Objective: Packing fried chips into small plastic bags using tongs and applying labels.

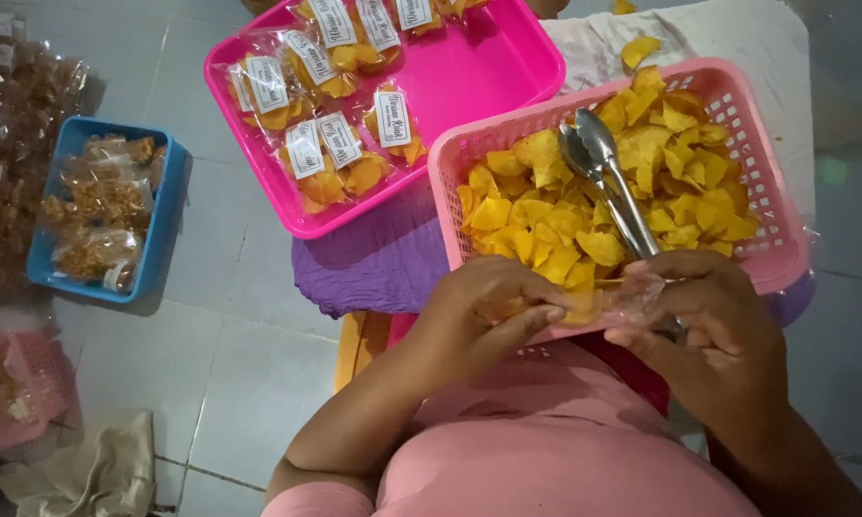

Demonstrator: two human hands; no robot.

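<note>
Small clear plastic bag point(632, 299): thin, glossy, crumpled, held between both hands just at the near rim of the pink basket point(776, 251); contents hard to make out through the film, though yellow shows at its left end. Left hand point(484, 311): palm turned down, fingers point(536, 316) curled and pinched narrow on the left edge of the bag, thumb tucked under. Right hand point(709, 321): back of hand toward the camera, fingers bent inward and closed on the right part of the bag; the handle end of the metal tongs point(608, 177) passes under this hand, whether it is gripped cannot be told. Tongs lie diagonally on the yellow chips point(675, 144) filling the basket, 2 spoon-shaped tips together near the far side. Both forearms come in from the lower edge, elbows bent, over a pink shirt. Basket sits on a purple cloth point(378, 258). Beyond it, a bright pink tray point(488, 67) with sealed, labelled chip packets point(330, 158). At left on the tiled floor, a blue tub point(168, 206) with bags of brown snacks
</note>
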